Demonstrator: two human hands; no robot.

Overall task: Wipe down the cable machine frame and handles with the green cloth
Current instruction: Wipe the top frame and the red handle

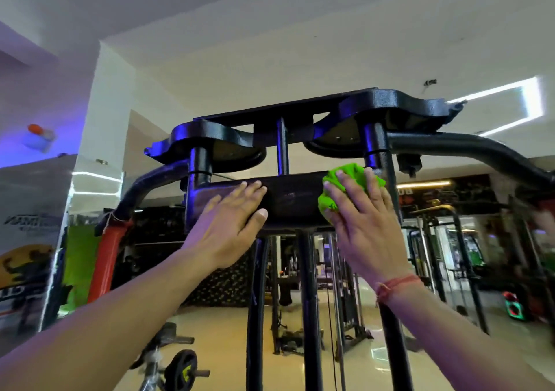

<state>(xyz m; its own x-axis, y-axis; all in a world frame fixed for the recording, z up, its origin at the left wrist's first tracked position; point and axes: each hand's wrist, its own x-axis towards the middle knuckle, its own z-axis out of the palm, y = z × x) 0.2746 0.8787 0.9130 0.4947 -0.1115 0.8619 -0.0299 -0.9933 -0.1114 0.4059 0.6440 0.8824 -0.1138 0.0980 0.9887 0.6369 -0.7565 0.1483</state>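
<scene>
Both hands are up on the cable machine's black crossbeam (288,198): left hand (228,219) flat with fingers straight near its left end, right hand (360,219) pressing the bunched green cloth (339,192) against its right end. Frame-wiping is underway; next, probably sweep leftward along the beam.

I saw a bright green cloth (345,186) against the black frame (288,198), which had a blue-violet sheen. A red wrap (105,258) covered one bar, and a reddish-orange thread (396,284) circled my right wrist.
</scene>
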